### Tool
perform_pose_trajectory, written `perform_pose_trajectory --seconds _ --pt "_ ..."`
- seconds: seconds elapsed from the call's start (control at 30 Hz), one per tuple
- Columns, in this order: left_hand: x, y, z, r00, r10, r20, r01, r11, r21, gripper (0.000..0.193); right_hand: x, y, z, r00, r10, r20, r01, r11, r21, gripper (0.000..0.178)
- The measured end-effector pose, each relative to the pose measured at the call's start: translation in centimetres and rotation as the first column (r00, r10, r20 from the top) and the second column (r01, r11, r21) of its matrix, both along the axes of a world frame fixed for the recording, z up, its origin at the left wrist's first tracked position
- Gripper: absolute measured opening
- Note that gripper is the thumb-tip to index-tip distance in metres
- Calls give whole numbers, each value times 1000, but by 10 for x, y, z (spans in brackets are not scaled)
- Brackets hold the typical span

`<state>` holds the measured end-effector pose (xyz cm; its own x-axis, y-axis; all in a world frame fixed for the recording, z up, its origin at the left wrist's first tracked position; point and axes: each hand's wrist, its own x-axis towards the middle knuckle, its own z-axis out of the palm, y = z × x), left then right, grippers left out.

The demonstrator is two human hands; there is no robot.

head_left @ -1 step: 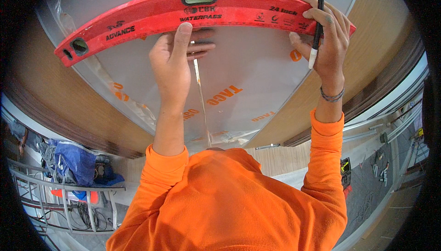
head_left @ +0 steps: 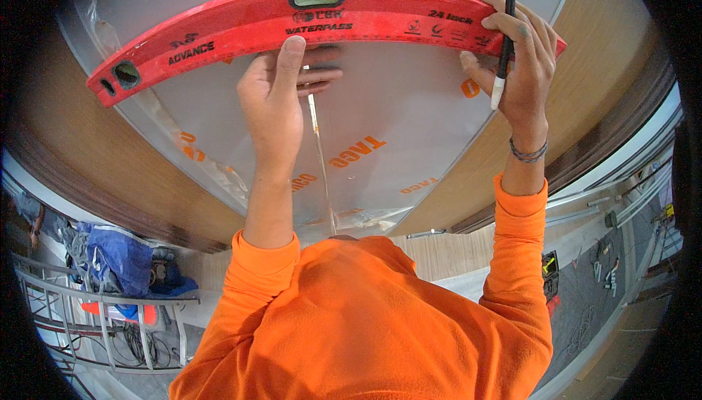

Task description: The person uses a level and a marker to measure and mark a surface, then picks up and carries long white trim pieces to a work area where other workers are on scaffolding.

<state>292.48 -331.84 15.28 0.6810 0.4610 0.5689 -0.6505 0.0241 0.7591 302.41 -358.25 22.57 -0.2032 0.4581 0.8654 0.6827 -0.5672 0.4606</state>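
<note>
A long red spirit level (head_left: 241, 38) with a green vial lies across a grey film-covered panel (head_left: 409, 107), bowed by the lens. At its middle, my left hand (head_left: 276, 96) supports the lower edge, thumb against the front and fingers stretched out beneath. My right hand (head_left: 523, 56) grips the level near its right end, fingertips over the top edge and thumb below. Between the right fingers is a slim black pencil-like marker (head_left: 508, 20), white end down and dark tip up. A narrow gold-coloured strip (head_left: 316, 118) runs along the panel below the vial, partly behind my left fingers.
Wood-look boards (head_left: 157, 159) flank the panel on both sides. At the lower left stand a metal ladder-like frame (head_left: 110, 299) and a blue cloth or bag (head_left: 121, 257), with cables nearby. Tools and metal profiles (head_left: 570, 213) lie on the floor to the right.
</note>
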Motion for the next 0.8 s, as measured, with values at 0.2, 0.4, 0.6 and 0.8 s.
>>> perform_pose_trajectory --seconds 0.2,0.4,0.6,0.8 --pt "0 1 0 1000 4 5 -4 1000 5 44 -1 -1 -1 998 -47 -41 46 999 -14 46" --pt "1 1 0 1000 10 -2 -10 1000 10 45 -1 -1 -2 998 -55 -38 54 998 -12 47" --pt "0 2 0 1000 12 3 -12 1000 24 46 3 2 0 1000 9 27 -10 1000 6 41" --pt "1 1 0 1000 24 -6 -24 1000 12 46 1 3 2 1000 7 21 -8 1000 4 41"
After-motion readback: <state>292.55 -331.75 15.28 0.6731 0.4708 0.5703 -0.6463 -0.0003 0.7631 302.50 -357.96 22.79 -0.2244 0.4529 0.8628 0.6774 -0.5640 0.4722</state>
